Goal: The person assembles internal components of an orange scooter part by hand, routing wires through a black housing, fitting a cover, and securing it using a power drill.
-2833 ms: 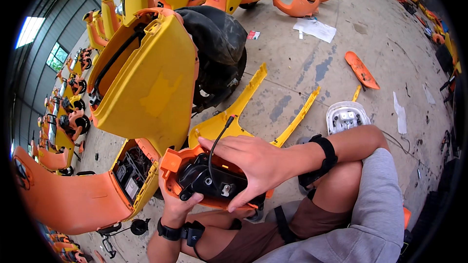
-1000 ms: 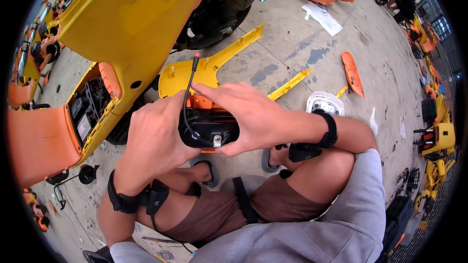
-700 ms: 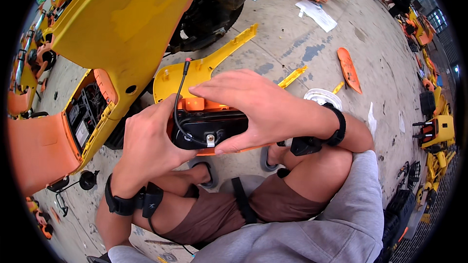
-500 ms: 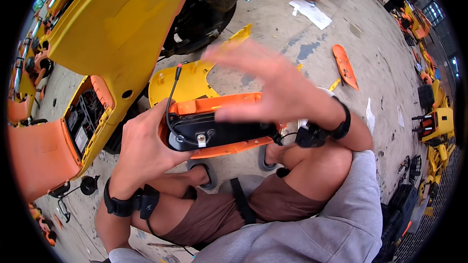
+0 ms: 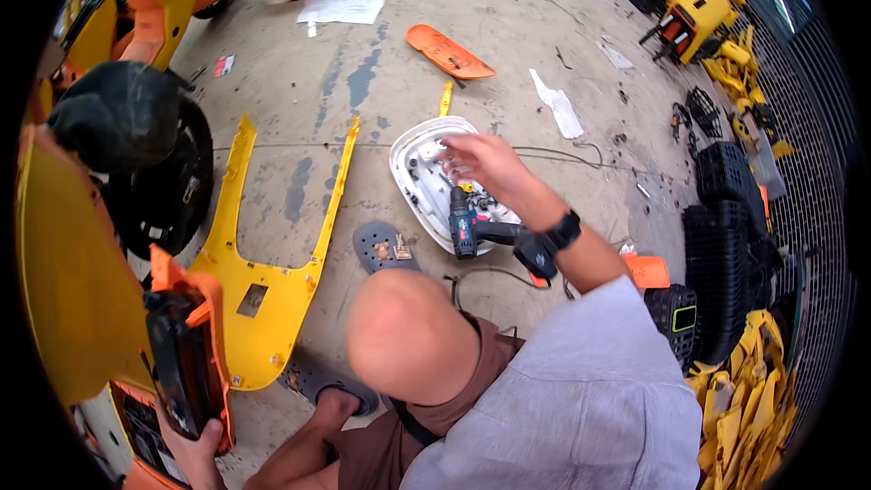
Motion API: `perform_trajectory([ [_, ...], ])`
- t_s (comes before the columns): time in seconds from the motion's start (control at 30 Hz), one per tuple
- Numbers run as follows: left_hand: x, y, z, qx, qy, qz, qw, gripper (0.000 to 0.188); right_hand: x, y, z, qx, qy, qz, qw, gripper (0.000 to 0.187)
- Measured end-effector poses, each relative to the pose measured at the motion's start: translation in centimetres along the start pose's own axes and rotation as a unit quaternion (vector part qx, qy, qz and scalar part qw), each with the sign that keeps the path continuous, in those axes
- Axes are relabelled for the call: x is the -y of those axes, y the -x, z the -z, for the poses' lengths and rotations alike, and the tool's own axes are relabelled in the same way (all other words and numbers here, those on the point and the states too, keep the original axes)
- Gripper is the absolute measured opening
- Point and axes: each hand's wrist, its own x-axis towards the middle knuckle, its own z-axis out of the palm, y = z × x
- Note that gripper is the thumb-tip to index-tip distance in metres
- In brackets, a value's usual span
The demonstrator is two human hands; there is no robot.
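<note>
At the lower left, my left hand grips the bottom end of an orange plastic housing with a black unit set inside it. The housing stands on end, beside the yellow body panel of a scooter. My right hand hovers over a white plastic tray, fingers bent downward and apart, with nothing visible in them. Screws and small parts lie in the tray. A cordless drill rests across its near side, just below my right hand.
A yellow U-shaped panel lies between the housing and my knee. Farther off are an orange curved cover and white paper. A black wheel stands left. Black crates and yellow panels line the right side.
My view has swung right. My right hand has left the orange housing and moved out over the white tray. My left hand still holds the housing, now tipped upright at the left.
</note>
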Motion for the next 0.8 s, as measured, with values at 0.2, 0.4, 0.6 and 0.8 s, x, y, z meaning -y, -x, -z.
perform_trajectory([
  [0.2,4.9,-3.8,2.5,0.040,0.031,-0.061,0.997,0.100,-11.5,4.2,6.8,-0.186,0.061,-0.066,0.978,0.028],
  [0.4,-2.6,-2.2,-0.7,0.052,-0.048,-0.023,0.997,0.114,-16.2,-1.2,5.3,-0.156,0.378,0.047,0.911,0.026],
  [0.6,-1.1,-1.0,-0.1,-0.047,-0.096,-0.079,0.991,0.102,-19.1,-9.0,3.4,-0.079,0.548,0.120,0.824,0.027],
  [0.8,-4.6,0.5,-2.1,-0.047,-0.087,-0.073,0.992,0.107,-20.7,-12.2,1.5,-0.045,0.658,0.184,0.728,0.025],
])
